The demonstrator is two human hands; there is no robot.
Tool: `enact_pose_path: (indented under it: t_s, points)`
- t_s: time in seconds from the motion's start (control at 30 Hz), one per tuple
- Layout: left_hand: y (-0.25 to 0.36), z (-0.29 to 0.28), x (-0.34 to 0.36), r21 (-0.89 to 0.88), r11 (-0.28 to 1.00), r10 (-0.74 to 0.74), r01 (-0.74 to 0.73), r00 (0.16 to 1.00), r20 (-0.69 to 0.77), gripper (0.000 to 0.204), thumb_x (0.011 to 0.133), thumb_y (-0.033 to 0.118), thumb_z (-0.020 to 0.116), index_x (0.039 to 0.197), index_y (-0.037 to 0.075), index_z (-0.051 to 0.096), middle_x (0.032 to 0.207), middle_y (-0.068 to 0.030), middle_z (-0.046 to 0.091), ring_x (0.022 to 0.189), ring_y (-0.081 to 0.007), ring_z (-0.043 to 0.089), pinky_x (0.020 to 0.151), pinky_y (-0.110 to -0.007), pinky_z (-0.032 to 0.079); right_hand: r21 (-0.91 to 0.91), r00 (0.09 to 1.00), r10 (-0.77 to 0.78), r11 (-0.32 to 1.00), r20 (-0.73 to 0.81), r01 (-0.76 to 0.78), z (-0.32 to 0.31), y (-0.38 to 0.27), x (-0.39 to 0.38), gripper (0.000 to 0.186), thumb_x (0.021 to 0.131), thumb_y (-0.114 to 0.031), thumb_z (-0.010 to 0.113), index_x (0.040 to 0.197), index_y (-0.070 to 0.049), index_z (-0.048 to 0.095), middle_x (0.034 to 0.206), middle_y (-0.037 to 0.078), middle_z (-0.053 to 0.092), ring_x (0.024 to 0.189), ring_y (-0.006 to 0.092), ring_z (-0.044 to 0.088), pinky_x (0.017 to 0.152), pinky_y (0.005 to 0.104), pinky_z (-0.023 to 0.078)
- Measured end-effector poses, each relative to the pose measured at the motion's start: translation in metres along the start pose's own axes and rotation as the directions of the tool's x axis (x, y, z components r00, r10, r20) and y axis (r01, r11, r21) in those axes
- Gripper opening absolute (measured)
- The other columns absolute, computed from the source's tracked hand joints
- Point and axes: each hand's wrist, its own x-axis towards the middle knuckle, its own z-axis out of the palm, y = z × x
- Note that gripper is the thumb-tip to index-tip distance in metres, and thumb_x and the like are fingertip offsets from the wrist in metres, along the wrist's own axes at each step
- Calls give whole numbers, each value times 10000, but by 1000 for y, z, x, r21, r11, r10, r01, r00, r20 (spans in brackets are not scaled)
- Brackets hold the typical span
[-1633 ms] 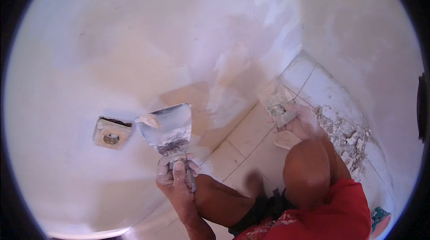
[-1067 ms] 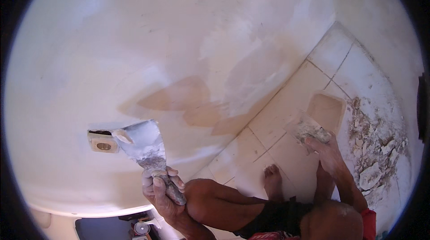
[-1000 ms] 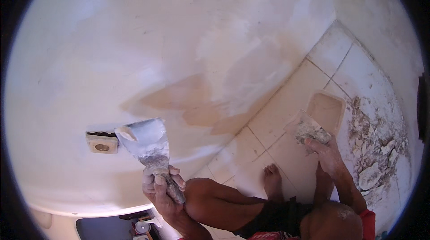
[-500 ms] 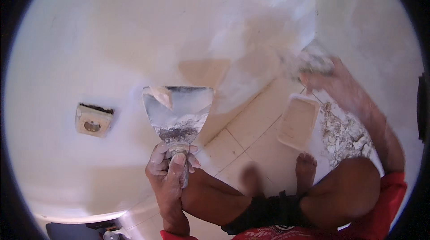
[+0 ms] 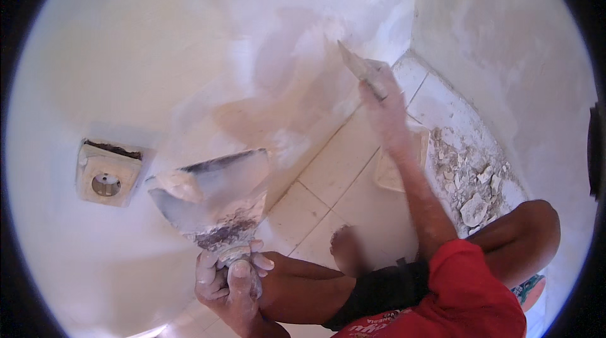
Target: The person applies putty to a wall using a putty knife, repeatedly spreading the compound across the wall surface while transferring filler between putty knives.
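My left hand [image 5: 230, 284] is closed round the handle of a wide putty knife [image 5: 224, 193]. Its flared metal blade points up and away, with a dab of pale filler [image 5: 180, 185] on the far left corner and grey residue near the handle. With my right hand [image 5: 386, 101] I grip a second putty knife [image 5: 356, 68], seen nearly edge-on. Its tip is at the lower part of the wall [image 5: 284, 41], where damp beige and white patches show; whether it touches is hard to tell.
A wall socket [image 5: 107, 177] sits at the left, with a dark gap along its top. On the tiled floor [image 5: 303, 212] stands a shallow beige tray [image 5: 386, 171], partly behind my right forearm. Plaster rubble [image 5: 473, 208] lies along the right-hand wall [image 5: 505, 73], by my knee.
My right hand has swung left from the corner to the wall ahead with its putty knife. The left putty knife has shifted left and nearer and tilted. The view has moved too.
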Motion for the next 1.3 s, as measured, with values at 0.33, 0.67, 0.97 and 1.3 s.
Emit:
enact_pose_path:
  t_s: [0.33, 0.67, 0.97, 1.3]
  points:
    - [18, -2, -13, 43, 999, 21, -23, 999, 46, 249, 963, 131, 568, 1101, -75, 550, 931, -275, 638, 619, -221, 613, 566, -257, 500, -387, 857, -181, 922, -482, -23, 137, 19, -3, 716, 751, 115, 631, 1429, -19, 443, 1246, 170, 484, 1108, 328, 499, 925, 401, 467]
    - [13, 9, -11, 4, 1000, 25, -26, 994, 109, 246, 958, 114, 572, 1115, -74, 547, 934, -244, 650, 623, -188, 610, 582, -237, 495, -246, 984, -40, 969, -171, -4, 104, -1, -54, 803, 714, 92, 672, 1456, -4, 380, 1287, 224, 430, 1120, 386, 468, 927, 457, 441]
    - [3, 22, -4, 93, 994, 59, -61, 998, 25, 223, 935, 155, 587, 998, -56, 549, 873, -208, 642, 577, -167, 591, 478, -221, 459, -356, 957, -23, 931, -289, -85, 130, 6, -25, 819, 714, 52, 691, 1469, -18, 379, 1211, 232, 486, 1111, 381, 475, 879, 425, 484]
    - [10, 33, 20, 219, 962, -155, 163, 986, -56, 262, 914, 156, 614, 1032, -76, 588, 884, -163, 658, 611, -119, 555, 511, -226, 435, 129, 997, -34, 991, -71, 43, 27, -39, -65, 385, 867, 23, 610, 1249, -20, 631, 1239, 128, 597, 1067, 267, 575, 942, 343, 474]
